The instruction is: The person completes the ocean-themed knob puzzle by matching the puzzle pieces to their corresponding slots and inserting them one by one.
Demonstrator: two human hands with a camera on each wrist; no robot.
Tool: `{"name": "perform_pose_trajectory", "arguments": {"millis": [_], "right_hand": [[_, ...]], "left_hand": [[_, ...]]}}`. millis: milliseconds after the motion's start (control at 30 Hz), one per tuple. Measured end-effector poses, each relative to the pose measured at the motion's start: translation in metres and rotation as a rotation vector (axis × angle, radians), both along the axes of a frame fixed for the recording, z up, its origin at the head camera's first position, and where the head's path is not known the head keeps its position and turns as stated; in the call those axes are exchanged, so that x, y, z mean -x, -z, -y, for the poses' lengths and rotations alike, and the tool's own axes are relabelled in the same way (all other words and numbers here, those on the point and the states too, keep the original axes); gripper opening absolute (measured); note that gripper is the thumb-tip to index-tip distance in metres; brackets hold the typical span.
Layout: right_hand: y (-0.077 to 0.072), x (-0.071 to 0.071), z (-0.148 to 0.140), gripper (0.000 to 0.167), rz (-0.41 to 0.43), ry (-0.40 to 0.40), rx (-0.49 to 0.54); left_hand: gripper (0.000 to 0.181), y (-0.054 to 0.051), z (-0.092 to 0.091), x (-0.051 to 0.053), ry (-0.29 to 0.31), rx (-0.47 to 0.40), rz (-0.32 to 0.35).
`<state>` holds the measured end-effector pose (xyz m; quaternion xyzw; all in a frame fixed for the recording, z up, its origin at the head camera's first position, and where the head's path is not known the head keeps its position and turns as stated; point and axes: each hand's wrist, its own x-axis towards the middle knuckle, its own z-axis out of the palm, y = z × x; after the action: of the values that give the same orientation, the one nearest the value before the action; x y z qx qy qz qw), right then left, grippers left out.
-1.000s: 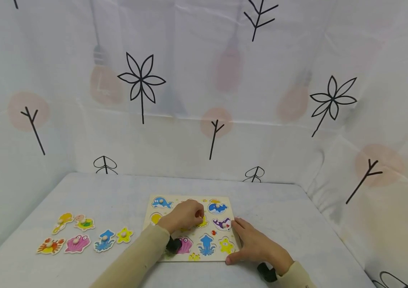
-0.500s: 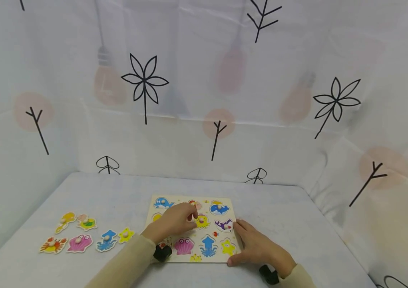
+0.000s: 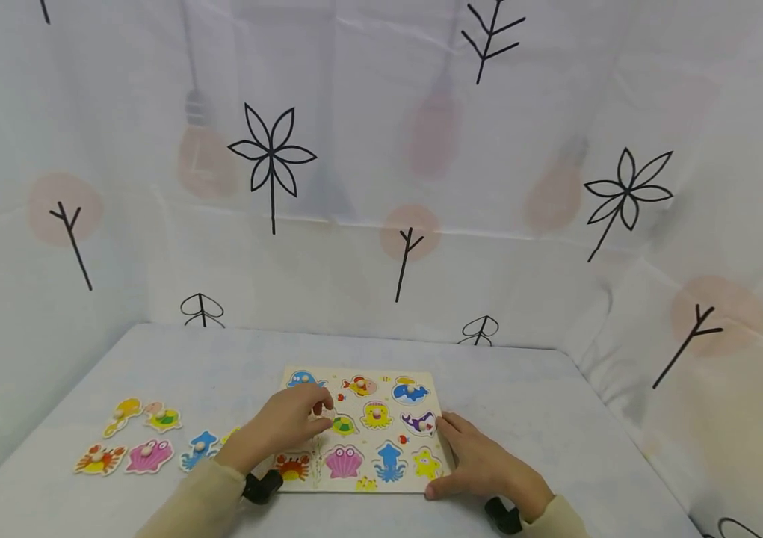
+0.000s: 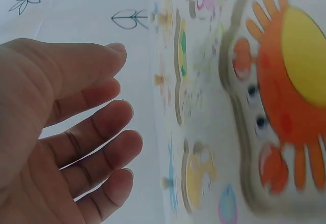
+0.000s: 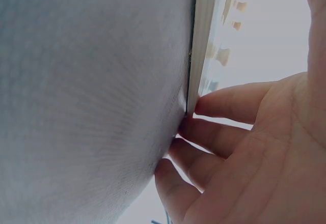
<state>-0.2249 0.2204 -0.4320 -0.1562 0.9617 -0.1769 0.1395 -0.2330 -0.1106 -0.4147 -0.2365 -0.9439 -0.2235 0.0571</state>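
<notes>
A wooden peg puzzle board (image 3: pixel 337 373) with sea animals lies on the table. My left hand (image 3: pixel 280 426) hovers over the board's left part; the left wrist view shows its fingers (image 4: pixel 109 119) loosely bent, with nothing held. My right hand (image 3: pixel 478 456) rests at the board's right edge, fingers (image 5: pixel 219 132) touching the edge and table, thumb by the near corner. Knobbed pieces sit in the board: a yellow octopus (image 3: pixel 377 415), a blue whale (image 3: pixel 410 390), a purple fish (image 3: pixel 419 424) and others. The crab slot (image 3: pixel 292 468), shell slot (image 3: pixel 344 463) and squid slot (image 3: pixel 391 463) show no knobs.
Left of the board lie loose knobbed pieces: a seahorse (image 3: pixel 122 416), turtle (image 3: pixel 164 418), crab (image 3: pixel 99 459), pink shell (image 3: pixel 149 456) and blue squid (image 3: pixel 199 450). A yellow star (image 3: pixel 229 434) is partly hidden by my left hand. A printed cloth (image 3: pixel 334 291) hangs behind the table.
My left hand has moved left from the octopus across the board, uncovering the octopus, the red-and-yellow fish and the turtle slot. My right hand stays at the board's edge.
</notes>
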Motion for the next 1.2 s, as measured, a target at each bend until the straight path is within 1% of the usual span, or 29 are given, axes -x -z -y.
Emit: {"name": "perform_pose_trajectory", "arguments": {"millis": [167,400,533,667,867,1033,1200], "right_hand": [[0.001,0.001,-0.001,0.12,-0.002,0.003,-0.006],[0.002,0.0,-0.001,0.12,-0.009,-0.005,-0.003],[0.0,-0.001,0.0,0.12,-0.007,0.001,-0.004],[-0.001,-0.002,0.001,0.12,-0.007,0.001,-0.002],[-0.001,-0.002,0.001,0.119,-0.007,-0.008,0.007],[0.0,-0.001,0.001,0.12,-0.006,0.002,0.0],[0.001,-0.001,0.001,0.121,-0.004,0.012,-0.008]], "left_hand": [[0.018,-0.002,0.016,-0.004,-0.05,-0.009,0.007],[0.016,-0.004,0.038,-0.008,-0.132,-0.015,0.039],[0.017,-0.004,0.052,-0.01,-0.185,-0.008,0.055],[0.018,-0.003,0.067,-0.012,-0.226,0.007,0.077],[0.018,-0.001,0.088,-0.014,-0.255,0.028,0.094],[0.019,0.001,0.105,-0.015,-0.276,0.048,0.069],[0.019,0.003,0.121,-0.014,-0.289,0.064,0.048]]}}
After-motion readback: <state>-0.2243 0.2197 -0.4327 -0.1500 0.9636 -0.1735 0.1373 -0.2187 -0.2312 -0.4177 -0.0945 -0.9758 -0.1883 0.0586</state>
